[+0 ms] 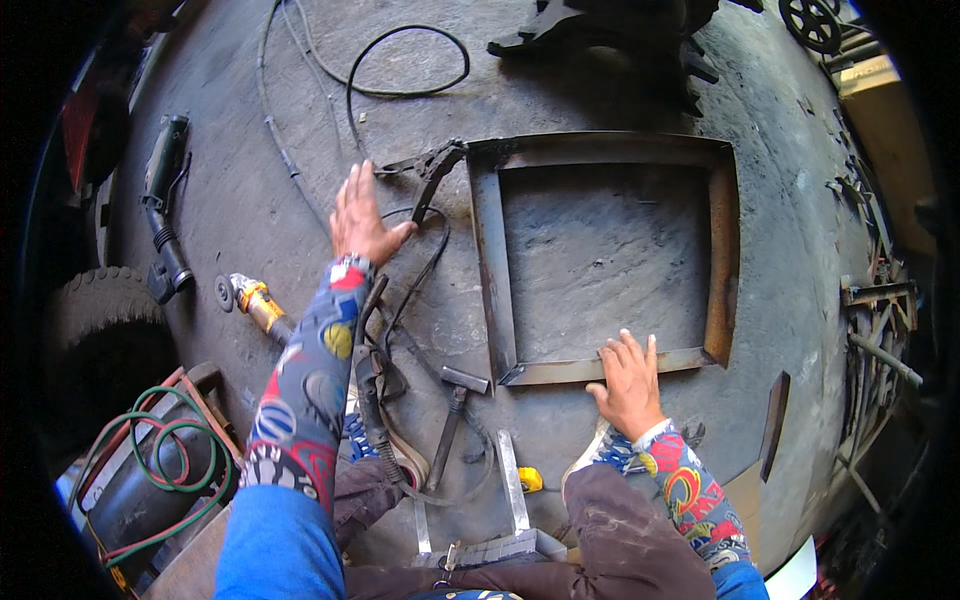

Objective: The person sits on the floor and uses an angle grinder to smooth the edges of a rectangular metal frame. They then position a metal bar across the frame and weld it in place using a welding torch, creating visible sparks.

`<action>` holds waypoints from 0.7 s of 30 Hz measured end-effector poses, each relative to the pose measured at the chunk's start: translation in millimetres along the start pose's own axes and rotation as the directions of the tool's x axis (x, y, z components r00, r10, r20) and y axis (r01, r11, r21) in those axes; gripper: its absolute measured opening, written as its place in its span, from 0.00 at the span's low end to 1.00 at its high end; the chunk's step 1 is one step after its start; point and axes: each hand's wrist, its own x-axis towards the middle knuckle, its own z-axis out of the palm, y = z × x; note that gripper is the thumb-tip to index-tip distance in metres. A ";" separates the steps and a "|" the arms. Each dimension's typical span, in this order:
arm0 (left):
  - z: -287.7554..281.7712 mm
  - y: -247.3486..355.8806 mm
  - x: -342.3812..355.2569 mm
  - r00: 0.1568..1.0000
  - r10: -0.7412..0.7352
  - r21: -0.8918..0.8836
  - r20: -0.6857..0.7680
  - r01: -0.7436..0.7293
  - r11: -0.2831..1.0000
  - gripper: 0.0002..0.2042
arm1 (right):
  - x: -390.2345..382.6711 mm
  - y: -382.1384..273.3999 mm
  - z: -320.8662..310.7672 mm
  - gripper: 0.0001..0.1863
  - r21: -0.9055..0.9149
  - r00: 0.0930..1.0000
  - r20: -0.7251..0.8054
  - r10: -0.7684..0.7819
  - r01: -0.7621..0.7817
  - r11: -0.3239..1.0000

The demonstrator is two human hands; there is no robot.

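A rectangular frame of angle iron (492,245), dark and rusty in places, lies flat on the concrete floor in front of me. My right hand (630,388) is at its near bar, fingers spread and nothing gripped; whether the palm presses on the metal I cannot tell. My left hand (365,222) is stretched out, fingers extended, left of the frame. Just beyond its fingertips, a dark clamp (432,175) with a cable sits at the frame's far left corner. Between my feet and the frame lie a hammer (452,420) and a cabled handle tool (367,385).
A yellow angle grinder (262,306) and a long dark blower-like tool (163,215) lie to the left. Black cable (400,92) loops at the far side. Near my feet sits a yellow tape measure (530,480). Scrap metal (880,310) lines the right edge.
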 end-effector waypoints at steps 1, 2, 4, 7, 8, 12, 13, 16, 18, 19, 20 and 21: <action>2.7 7.0 20.0 0.997 0.073 0.047 -0.002 -0.073 0.996 0.58 | -5.5 -1.7 -6.1 0.32 0.009 1.000 -0.021 0.004 -0.003 1.000; 6.8 14.1 38.2 0.992 0.090 0.100 0.083 -0.098 0.990 0.57 | -13.1 -4.1 -11.5 0.32 0.021 0.999 -0.033 0.011 -0.010 1.000; 13.1 19.7 55.7 0.978 0.101 0.117 0.180 -0.123 0.985 0.56 | -26.2 -8.2 -17.1 0.33 0.077 0.995 -0.079 0.052 -0.046 0.996; 9.0 14.5 59.2 0.967 0.225 0.048 0.121 -0.232 0.972 0.50 | -38.0 -8.6 -14.3 0.32 0.092 0.982 -0.123 0.146 -0.136 0.986; 2.1 11.7 58.1 0.962 0.243 0.029 0.125 -0.248 0.968 0.48 | -39.1 -6.7 -12.1 0.32 0.112 0.979 -0.132 0.158 -0.143 0.983; -45.5 19.7 55.8 0.925 0.380 0.135 0.003 -0.377 0.916 0.39 | -40.0 -1.4 -8.1 0.31 0.187 0.959 -0.205 0.197 -0.160 0.969; -60.7 25.9 58.1 0.926 0.378 0.175 0.021 -0.376 0.910 0.40 | -39.8 -1.2 -8.5 0.30 0.201 0.953 -0.225 0.203 -0.159 0.967; -91.7 56.3 72.5 0.912 0.402 0.328 0.077 -0.404 0.854 0.34 | -41.1 -3.2 -12.3 0.29 0.251 0.931 -0.288 0.223 -0.152 0.956; -104.3 73.8 84.4 0.884 0.451 0.370 0.122 -0.463 0.805 0.30 | -45.2 -2.8 -15.2 0.27 0.288 0.902 -0.355 0.245 -0.144 0.947; -111.5 78.0 88.4 0.874 0.465 0.352 0.142 -0.484 0.801 0.29 | -49.9 -1.2 -16.3 0.27 0.308 0.886 -0.382 0.262 -0.145 0.940; -116.5 81.0 93.8 0.857 0.482 0.387 0.182 -0.513 0.766 0.30 | -56.2 1.0 -17.5 0.26 0.310 0.875 -0.386 0.291 -0.174 0.935; -119.7 81.5 97.7 0.828 0.521 0.386 0.209 -0.559 0.734 0.31 | -60.3 3.3 -17.3 0.26 0.325 0.851 -0.422 0.313 -0.181 0.928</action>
